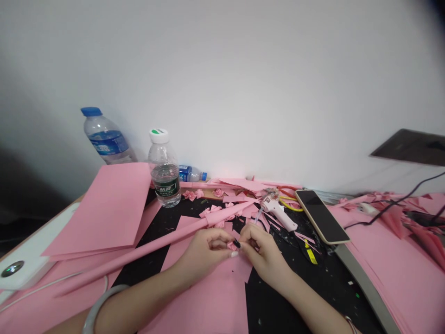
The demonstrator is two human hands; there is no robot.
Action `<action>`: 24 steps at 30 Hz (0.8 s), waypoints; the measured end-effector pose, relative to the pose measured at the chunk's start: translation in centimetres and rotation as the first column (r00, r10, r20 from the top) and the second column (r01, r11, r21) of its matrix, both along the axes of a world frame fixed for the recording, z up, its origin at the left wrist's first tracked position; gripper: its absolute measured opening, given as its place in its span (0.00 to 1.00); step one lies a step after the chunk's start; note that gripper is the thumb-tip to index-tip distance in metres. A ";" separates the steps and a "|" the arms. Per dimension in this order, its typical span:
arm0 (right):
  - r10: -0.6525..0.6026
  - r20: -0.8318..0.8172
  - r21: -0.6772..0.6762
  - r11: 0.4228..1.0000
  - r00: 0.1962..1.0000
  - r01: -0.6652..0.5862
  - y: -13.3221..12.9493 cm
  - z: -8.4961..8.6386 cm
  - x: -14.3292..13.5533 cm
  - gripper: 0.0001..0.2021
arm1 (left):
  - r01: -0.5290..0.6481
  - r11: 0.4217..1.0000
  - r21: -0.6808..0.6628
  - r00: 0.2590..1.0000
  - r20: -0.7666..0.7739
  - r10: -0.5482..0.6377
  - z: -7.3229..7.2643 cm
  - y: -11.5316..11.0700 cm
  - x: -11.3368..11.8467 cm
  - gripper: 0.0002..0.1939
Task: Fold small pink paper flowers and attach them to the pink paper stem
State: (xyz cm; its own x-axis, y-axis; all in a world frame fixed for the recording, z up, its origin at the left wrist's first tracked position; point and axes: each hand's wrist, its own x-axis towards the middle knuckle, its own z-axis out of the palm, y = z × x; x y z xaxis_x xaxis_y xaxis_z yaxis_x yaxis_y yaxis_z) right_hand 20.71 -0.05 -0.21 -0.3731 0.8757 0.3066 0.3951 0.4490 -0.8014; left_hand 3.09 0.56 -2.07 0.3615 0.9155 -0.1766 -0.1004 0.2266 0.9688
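Head view: both hands meet over a black tabletop. The left hand has its fingers nearly closed, with a small pink folded paper piece in their tips. The right hand has its fingers bent right beside that piece; one cannot tell if they pinch it too. Under the hands lies a flat pink paper sheet. From the hands, a long pink paper tube runs out toward 9 o'clock. A white glue gun lies at 2 o'clock, with a black-screened phone past it. A clear bottle with a green label stands near 10 o'clock.
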 end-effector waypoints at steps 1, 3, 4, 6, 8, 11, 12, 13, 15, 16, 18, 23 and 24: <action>-0.006 0.000 -0.020 1.000 1.000 0.006 0.0 0.0 0.0 0.09 | -0.004 1.000 0.002 1.000 -0.003 0.004 0.1 -0.1 0.0 0.08; -0.023 -0.009 -0.050 0.999 1.000 0.022 0.0 0.0 -0.1 0.08 | -0.021 1.000 0.001 1.000 0.011 0.021 0.2 -0.1 0.1 0.09; -0.033 -0.017 -0.063 0.997 0.999 0.032 0.0 -0.1 -0.2 0.07 | -0.030 1.000 0.002 0.999 0.016 0.030 0.2 -0.2 0.1 0.10; -0.054 -0.035 -0.089 0.995 0.998 0.050 0.1 -0.2 -0.2 0.06 | -0.041 0.999 0.016 0.999 0.008 0.041 0.1 -0.2 0.1 0.10; -0.072 -0.046 -0.122 0.990 0.996 0.066 0.1 -0.2 -0.2 0.05 | -0.036 0.998 0.044 0.999 -0.017 0.037 0.0 -0.3 0.1 0.08; -0.062 -0.065 -0.202 0.978 0.996 0.048 0.2 -0.1 -0.2 0.07 | -0.019 0.996 0.092 0.997 -0.070 0.026 -0.1 -0.3 -0.1 0.05; -0.052 -0.076 -0.230 0.973 0.996 0.033 0.2 -0.1 -0.2 0.08 | -0.013 0.993 0.120 0.995 -0.099 0.025 0.0 -0.4 -0.1 0.04; -0.042 -0.087 -0.254 0.967 0.995 0.019 0.2 0.0 -0.2 0.10 | -0.007 0.987 0.161 0.991 -0.133 0.029 0.1 -0.4 -0.2 0.03; -0.030 -0.100 -0.295 0.955 0.995 -0.001 0.3 0.0 -0.2 0.12 | 0.009 0.966 0.260 0.976 -0.212 0.048 0.3 -0.4 -0.3 0.03; -0.028 -0.103 -0.309 0.951 0.994 -0.005 0.3 -0.1 -0.2 0.12 | 0.018 0.953 0.304 0.967 -0.247 0.060 0.3 -0.5 -0.4 0.03; -0.024 -0.113 -0.320 0.947 0.993 -0.013 0.4 -0.2 -0.2 0.13 | 0.026 0.943 0.332 0.958 -0.279 0.072 0.4 -0.5 -0.3 0.04; -0.066 -0.016 -0.066 0.996 0.998 0.065 0.5 -0.4 0.1 0.05 | -0.046 0.997 0.061 0.995 -0.088 0.051 0.4 -0.4 -0.1 0.04; -0.075 0.023 0.034 0.997 0.997 0.075 0.4 -0.4 0.3 0.06 | -0.062 0.998 0.010 0.997 -0.050 0.062 0.4 -0.3 0.0 0.06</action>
